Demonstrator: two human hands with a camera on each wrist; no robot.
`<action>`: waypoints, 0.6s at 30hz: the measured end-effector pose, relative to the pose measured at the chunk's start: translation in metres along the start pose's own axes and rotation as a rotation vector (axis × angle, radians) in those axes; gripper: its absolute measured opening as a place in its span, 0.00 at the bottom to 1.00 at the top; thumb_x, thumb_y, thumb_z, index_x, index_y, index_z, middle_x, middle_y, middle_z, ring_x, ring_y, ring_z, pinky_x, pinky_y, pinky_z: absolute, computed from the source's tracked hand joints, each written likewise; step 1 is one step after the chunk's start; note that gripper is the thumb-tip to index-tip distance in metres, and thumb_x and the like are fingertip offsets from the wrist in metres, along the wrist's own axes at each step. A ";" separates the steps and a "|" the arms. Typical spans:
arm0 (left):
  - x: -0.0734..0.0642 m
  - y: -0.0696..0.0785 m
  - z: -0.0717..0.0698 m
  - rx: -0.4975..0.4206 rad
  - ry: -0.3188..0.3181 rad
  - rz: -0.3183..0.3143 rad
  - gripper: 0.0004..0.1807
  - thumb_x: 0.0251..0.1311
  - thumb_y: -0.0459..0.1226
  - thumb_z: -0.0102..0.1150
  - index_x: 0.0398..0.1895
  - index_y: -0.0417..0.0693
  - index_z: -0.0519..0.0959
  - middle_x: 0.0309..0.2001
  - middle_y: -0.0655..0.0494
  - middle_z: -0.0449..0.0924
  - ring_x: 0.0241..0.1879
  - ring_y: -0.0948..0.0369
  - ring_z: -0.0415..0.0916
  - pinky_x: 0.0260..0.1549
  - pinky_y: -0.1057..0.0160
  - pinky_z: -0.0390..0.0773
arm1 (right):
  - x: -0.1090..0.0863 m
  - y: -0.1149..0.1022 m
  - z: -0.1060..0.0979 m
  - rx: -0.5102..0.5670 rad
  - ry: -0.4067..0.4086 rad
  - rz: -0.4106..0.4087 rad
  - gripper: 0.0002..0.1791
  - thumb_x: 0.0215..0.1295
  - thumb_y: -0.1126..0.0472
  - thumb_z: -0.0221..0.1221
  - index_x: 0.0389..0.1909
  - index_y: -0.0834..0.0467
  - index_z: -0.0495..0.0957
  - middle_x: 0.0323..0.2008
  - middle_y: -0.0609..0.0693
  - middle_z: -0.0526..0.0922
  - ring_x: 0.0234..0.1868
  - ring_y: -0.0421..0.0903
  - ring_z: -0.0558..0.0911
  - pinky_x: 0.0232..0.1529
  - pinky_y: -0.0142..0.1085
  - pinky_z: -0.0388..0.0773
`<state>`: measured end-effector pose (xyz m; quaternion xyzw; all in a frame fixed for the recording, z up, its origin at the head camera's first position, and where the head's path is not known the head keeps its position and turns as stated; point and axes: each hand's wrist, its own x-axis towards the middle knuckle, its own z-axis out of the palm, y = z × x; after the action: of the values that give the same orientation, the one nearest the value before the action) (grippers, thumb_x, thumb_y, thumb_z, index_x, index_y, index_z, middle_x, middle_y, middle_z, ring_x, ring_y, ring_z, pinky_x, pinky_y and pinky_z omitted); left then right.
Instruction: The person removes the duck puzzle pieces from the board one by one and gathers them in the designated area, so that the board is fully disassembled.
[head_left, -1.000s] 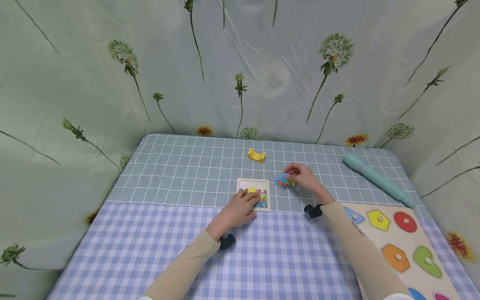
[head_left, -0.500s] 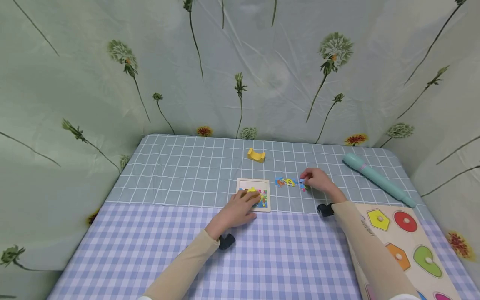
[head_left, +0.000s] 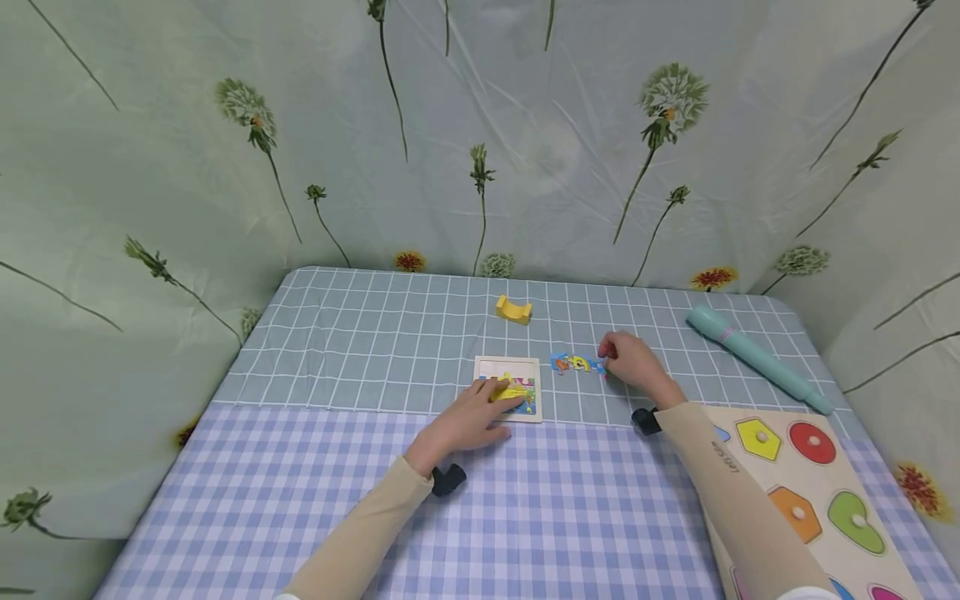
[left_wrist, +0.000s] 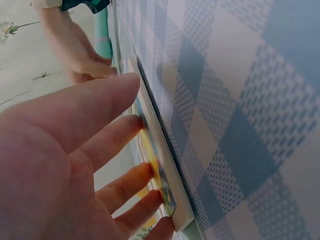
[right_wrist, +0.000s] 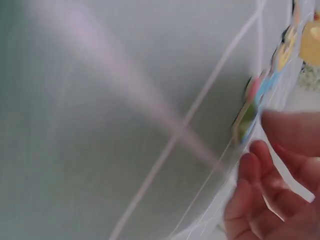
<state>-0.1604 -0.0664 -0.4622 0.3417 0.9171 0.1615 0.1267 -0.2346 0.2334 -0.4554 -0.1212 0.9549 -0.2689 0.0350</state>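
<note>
My left hand (head_left: 468,417) rests its spread fingertips on a small wooden jigsaw tray (head_left: 541,414), over the colourful pieces in its lower part. The tray's upper part shows bare wood. In the left wrist view the fingers (left_wrist: 132,175) reach across the tray's rim. Right of the tray, a short row of jigsaw pieces (head_left: 579,363) lies on the grey cloth. My right hand (head_left: 633,362) is curled at the row's right end, with its thumb at the edge of a blue and green puzzle piece (right_wrist: 245,122). The index fingertip is hidden in the right wrist view.
A yellow curved block (head_left: 513,312) sits behind the tray. At the back right lies a teal tube-like object (head_left: 757,360). A large wooden shape board (head_left: 817,492) with knobbed pieces stands at the right, partly under my right forearm. A patterned curtain hangs behind the table.
My right hand moved right with a puzzle piece, apart from the other pieces, then slightly left, bringing it against the row. The left hand stays on the tray, shifting only a little.
</note>
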 end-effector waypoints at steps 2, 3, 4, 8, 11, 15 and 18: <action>0.000 -0.001 0.000 -0.002 -0.004 0.008 0.30 0.66 0.45 0.56 0.70 0.53 0.65 0.70 0.43 0.56 0.69 0.44 0.50 0.65 0.48 0.55 | 0.000 -0.006 0.004 0.038 0.036 -0.034 0.05 0.53 0.76 0.56 0.31 0.66 0.75 0.29 0.56 0.74 0.31 0.51 0.73 0.33 0.42 0.70; 0.000 -0.001 0.000 -0.002 -0.005 0.011 0.30 0.66 0.45 0.56 0.70 0.54 0.65 0.70 0.42 0.56 0.69 0.44 0.50 0.65 0.48 0.55 | 0.000 -0.010 0.007 0.066 0.046 -0.050 0.06 0.54 0.76 0.56 0.32 0.66 0.76 0.30 0.56 0.75 0.31 0.51 0.74 0.34 0.41 0.71; 0.000 -0.001 0.000 0.000 -0.002 0.015 0.30 0.66 0.45 0.56 0.70 0.54 0.65 0.69 0.42 0.56 0.68 0.44 0.51 0.65 0.48 0.55 | 0.000 -0.016 0.011 0.104 0.045 -0.072 0.06 0.54 0.76 0.56 0.33 0.66 0.76 0.30 0.56 0.77 0.31 0.51 0.75 0.34 0.41 0.72; -0.001 -0.002 -0.001 -0.012 0.001 0.030 0.29 0.66 0.44 0.57 0.70 0.55 0.66 0.69 0.41 0.56 0.68 0.43 0.51 0.64 0.47 0.57 | 0.000 -0.043 0.026 0.254 -0.053 -0.140 0.08 0.57 0.76 0.57 0.38 0.67 0.77 0.33 0.55 0.80 0.33 0.48 0.76 0.36 0.38 0.73; -0.001 -0.002 -0.001 -0.028 0.005 0.047 0.28 0.66 0.43 0.56 0.69 0.55 0.67 0.69 0.40 0.56 0.67 0.42 0.52 0.63 0.46 0.59 | -0.001 -0.059 0.036 0.300 -0.134 -0.177 0.10 0.57 0.75 0.57 0.40 0.66 0.78 0.34 0.53 0.81 0.34 0.46 0.76 0.36 0.36 0.72; -0.002 -0.003 -0.002 -0.041 0.017 0.065 0.26 0.66 0.42 0.57 0.68 0.54 0.69 0.69 0.39 0.56 0.67 0.41 0.52 0.62 0.45 0.59 | -0.001 -0.073 0.047 0.276 -0.168 -0.226 0.11 0.54 0.76 0.58 0.40 0.66 0.78 0.34 0.52 0.80 0.33 0.45 0.75 0.36 0.36 0.72; -0.003 -0.002 -0.001 -0.034 0.033 0.068 0.26 0.66 0.42 0.57 0.67 0.54 0.70 0.68 0.38 0.57 0.67 0.40 0.52 0.63 0.44 0.57 | -0.001 -0.079 0.050 0.237 -0.172 -0.230 0.12 0.53 0.76 0.58 0.39 0.65 0.79 0.33 0.51 0.79 0.33 0.45 0.74 0.36 0.36 0.72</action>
<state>-0.1599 -0.0701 -0.4615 0.3676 0.9042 0.1867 0.1115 -0.2105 0.1428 -0.4570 -0.2472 0.8898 -0.3705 0.0993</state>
